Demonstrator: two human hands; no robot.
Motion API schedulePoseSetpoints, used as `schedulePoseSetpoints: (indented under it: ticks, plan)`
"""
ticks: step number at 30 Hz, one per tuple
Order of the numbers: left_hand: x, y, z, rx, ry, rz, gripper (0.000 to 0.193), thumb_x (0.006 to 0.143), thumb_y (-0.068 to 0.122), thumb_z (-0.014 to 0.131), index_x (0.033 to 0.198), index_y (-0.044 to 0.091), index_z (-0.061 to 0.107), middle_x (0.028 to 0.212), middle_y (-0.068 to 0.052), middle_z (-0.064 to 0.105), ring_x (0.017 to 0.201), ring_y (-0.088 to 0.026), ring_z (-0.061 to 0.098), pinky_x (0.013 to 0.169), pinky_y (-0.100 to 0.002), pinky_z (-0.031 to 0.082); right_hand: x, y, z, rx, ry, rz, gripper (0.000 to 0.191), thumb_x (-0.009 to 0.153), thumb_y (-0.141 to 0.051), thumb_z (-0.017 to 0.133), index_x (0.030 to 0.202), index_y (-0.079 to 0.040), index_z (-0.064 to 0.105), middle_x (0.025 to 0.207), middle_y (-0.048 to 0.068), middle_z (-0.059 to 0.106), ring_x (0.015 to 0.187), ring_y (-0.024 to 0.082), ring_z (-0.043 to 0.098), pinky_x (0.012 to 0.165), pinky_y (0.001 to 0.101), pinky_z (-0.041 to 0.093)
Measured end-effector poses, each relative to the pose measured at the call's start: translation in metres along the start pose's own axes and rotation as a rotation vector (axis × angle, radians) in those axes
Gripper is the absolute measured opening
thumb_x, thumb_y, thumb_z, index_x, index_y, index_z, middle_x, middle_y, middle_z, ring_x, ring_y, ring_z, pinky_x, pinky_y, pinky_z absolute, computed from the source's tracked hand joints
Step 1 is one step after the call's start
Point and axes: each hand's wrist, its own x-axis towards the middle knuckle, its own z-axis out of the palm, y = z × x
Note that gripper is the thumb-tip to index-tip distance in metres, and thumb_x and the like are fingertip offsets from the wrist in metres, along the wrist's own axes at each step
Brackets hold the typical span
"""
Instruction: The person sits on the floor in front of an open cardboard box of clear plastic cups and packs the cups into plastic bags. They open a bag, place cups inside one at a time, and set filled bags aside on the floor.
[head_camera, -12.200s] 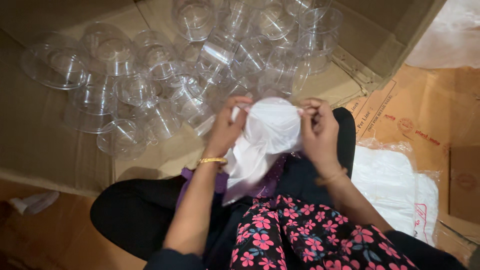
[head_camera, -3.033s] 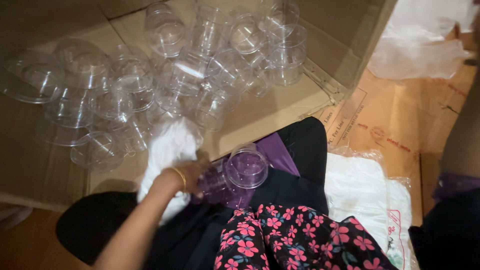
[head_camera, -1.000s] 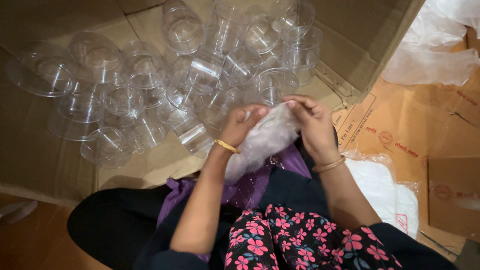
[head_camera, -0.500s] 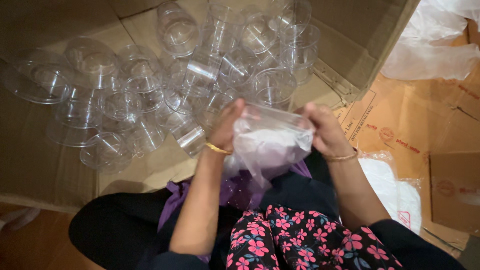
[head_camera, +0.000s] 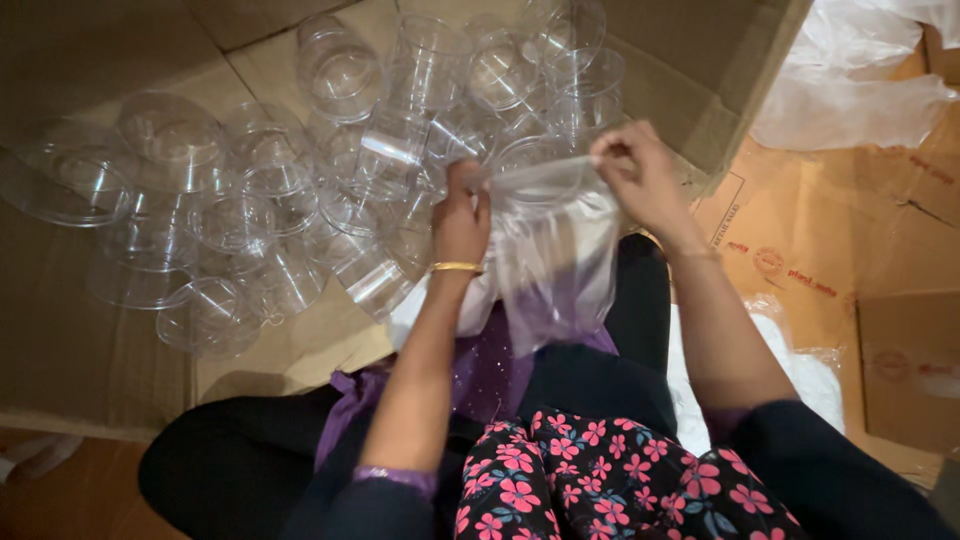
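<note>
A clear plastic bag (head_camera: 553, 250) hangs over the seated person's lap, its mouth stretched between two hands: the left hand (head_camera: 460, 215) pinches one corner, the right hand (head_camera: 640, 175) pinches the other. The step in hand looks like opening the bag; widening its mouth would call for a steady pull apart. Beyond it, clear plastic cups (head_camera: 300, 190) lie heaped on a flattened cardboard box (head_camera: 60, 370).

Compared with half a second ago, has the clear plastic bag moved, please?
Yes. The bag now hangs stretched open between the left hand and right hand, higher against the cups.
</note>
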Motion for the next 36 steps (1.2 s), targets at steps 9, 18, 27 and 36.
schedulePoseSetpoints:
  ticks: [9,18,27,36]
  plan:
    - [0.010,-0.070,0.031,-0.279,-0.219,-0.337,0.016,0.094,0.020,0.065,0.100,0.005,0.068,0.090,-0.021,0.072,0.087,-0.039,0.067,0.076,-0.044,0.053,0.018,0.074,0.019,0.062,-0.171,0.568,0.020,0.089,-0.013,0.074,0.103,0.000,0.069,0.091,0.004,0.070,0.079,0.011,0.063,0.071,0.0286,0.052]
    - [-0.001,-0.021,0.034,-0.061,-0.146,-0.004,0.021,0.092,0.028,0.065,0.099,0.008,0.065,0.097,-0.016,0.073,0.092,-0.039,0.070,0.078,-0.044,0.054,-0.026,0.046,0.007,0.558,-0.137,0.619,0.059,0.095,-0.045,0.062,0.129,0.002,0.062,0.121,0.012,0.073,0.115,0.026,0.069,0.102,0.0404,0.053]
    - [0.009,0.078,0.055,-0.123,-0.347,0.086,0.028,0.093,0.034,0.069,0.094,0.006,0.064,0.089,-0.013,0.073,0.084,-0.032,0.071,0.077,-0.042,0.054,-0.062,-0.056,-0.100,0.055,-0.595,0.589,0.050,0.097,-0.044,0.062,0.115,-0.003,0.083,0.105,0.014,0.084,0.098,0.019,0.073,0.091,0.0358,0.055]
    - [-0.008,0.020,0.040,-0.487,-0.537,-0.475,0.037,0.096,0.043,0.065,0.098,0.006,0.073,0.099,-0.006,0.073,0.092,-0.016,0.063,0.084,-0.033,0.051,0.012,0.048,-0.310,-1.087,-0.059,0.597,0.039,0.112,-0.042,0.061,0.110,-0.008,0.078,0.090,0.023,0.072,0.079,0.034,0.068,0.085,0.0483,0.056]
